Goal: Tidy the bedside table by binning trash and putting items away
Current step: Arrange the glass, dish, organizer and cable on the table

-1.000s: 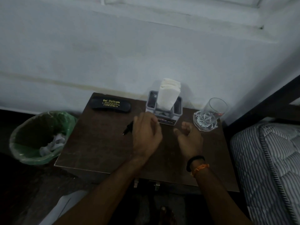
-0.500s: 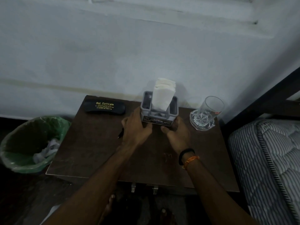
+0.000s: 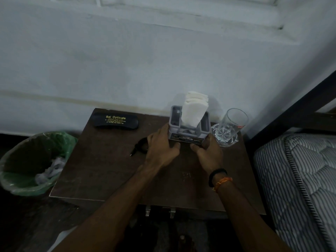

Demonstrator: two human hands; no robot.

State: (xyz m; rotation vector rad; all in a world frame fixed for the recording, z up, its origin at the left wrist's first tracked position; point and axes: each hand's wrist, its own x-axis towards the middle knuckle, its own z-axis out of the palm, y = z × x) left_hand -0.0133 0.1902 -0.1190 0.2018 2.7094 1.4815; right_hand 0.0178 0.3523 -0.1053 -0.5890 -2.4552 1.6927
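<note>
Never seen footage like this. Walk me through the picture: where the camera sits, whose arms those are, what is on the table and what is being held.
There is no machine here. The camera is worn on a person's head and looks down, so the two arms reaching in from the bottom are that person's own. The left hand and right hand grip a grey tissue holder from either side, with white tissues standing in it. On the brown bedside table also lie a black spectacle case, a dark pen and a clear glass on a glass coaster. A green-lined bin with crumpled paper stands at the left, a striped mattress at the right.
</note>
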